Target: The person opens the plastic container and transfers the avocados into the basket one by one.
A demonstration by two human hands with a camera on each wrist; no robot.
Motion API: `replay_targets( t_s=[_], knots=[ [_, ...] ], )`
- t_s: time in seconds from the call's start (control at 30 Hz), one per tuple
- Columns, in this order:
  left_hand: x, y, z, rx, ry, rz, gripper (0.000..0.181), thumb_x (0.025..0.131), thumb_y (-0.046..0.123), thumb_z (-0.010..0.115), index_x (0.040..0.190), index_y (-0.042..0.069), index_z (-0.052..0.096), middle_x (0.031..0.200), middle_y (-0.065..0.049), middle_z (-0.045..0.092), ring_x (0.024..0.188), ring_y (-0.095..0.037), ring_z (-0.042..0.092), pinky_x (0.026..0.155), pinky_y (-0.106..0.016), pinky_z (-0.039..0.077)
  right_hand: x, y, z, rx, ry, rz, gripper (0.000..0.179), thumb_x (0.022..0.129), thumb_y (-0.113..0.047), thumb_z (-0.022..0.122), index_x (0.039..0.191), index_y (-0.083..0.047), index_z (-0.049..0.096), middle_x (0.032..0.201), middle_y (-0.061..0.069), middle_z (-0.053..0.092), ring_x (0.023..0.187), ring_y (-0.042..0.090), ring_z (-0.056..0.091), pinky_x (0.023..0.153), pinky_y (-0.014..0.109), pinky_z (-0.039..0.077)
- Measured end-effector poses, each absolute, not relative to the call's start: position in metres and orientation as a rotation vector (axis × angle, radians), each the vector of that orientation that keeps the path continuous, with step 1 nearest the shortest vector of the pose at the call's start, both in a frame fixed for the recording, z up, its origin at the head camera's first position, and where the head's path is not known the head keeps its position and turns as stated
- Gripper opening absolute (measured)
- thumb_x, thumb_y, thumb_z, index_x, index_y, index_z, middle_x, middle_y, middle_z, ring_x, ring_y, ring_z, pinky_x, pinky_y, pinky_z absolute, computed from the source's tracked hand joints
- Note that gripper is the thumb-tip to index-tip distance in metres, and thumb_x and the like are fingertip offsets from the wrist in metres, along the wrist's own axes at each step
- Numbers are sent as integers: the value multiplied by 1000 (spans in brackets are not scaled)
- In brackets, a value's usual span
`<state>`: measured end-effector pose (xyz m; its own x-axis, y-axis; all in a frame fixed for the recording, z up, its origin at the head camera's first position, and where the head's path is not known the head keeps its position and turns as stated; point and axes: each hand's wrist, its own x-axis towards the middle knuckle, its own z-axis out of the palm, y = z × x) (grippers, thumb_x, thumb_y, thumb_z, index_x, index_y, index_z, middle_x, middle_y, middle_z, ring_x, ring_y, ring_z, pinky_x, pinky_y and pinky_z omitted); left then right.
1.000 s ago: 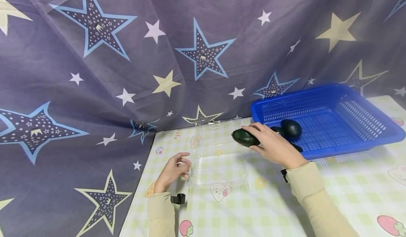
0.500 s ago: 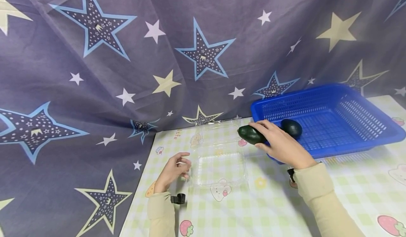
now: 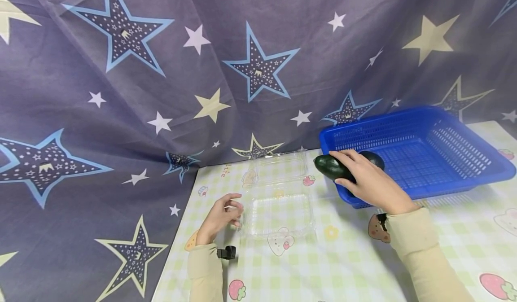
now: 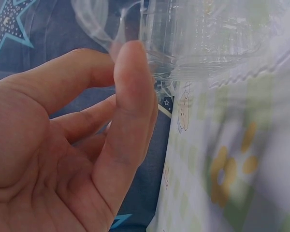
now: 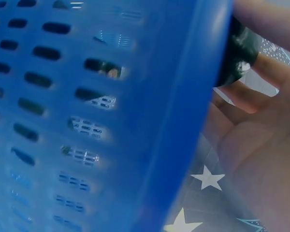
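Observation:
In the head view my right hand [image 3: 373, 183] grips a dark green avocado [image 3: 332, 167], fingers over its top, above the left end of the blue basket [image 3: 444, 190]. In the right wrist view the basket's wall hides most of that avocado [image 5: 239, 55]. Behind the hand, another avocado [image 3: 373, 158] lies in the basket, partly covered. My left hand [image 3: 220, 219] stays with loosely bent fingers at the left edge of a clear plastic clamshell box [image 3: 282, 214]. In the left wrist view the fingertips [image 4: 131, 58] overlap the box's rim; whether they touch it, I cannot tell.
The clamshell's lid [image 3: 280, 167] lies folded back toward the star-patterned curtain [image 3: 258, 68]. A checked tablecloth [image 3: 299, 270] covers the table. The basket's raised rim borders the right hand's surroundings.
My right hand has moved right with the avocado, from beside the clamshell lid to over the basket's left end. My left hand and the clamshell have kept their places.

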<state>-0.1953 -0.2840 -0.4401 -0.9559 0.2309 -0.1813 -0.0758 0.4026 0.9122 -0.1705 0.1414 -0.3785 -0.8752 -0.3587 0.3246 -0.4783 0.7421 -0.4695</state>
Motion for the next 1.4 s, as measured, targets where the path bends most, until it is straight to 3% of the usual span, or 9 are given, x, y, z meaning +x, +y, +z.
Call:
replay_targets(
  t_s=[0.83, 1.4],
  knots=[
    [-196, -283, -441, 127, 2393, 1572, 54, 96, 5, 62, 145, -5, 41, 108, -20, 59, 77, -29, 64, 64, -40, 64, -168, 168, -384, 550, -2814, 756, 69, 93, -15, 70, 153, -6, 36, 139, 26, 46, 126, 48, 47, 98, 67, 46],
    [-196, -282, -441, 117, 2401, 1580, 52, 95, 0, 60, 144, -5, 42, 108, -21, 59, 77, -30, 64, 61, -35, 64, -168, 189, -389, 523, -2885, 665, 70, 89, -12, 74, 149, 0, 41, 133, 33, 49, 117, 52, 51, 90, 68, 49]
  ],
)
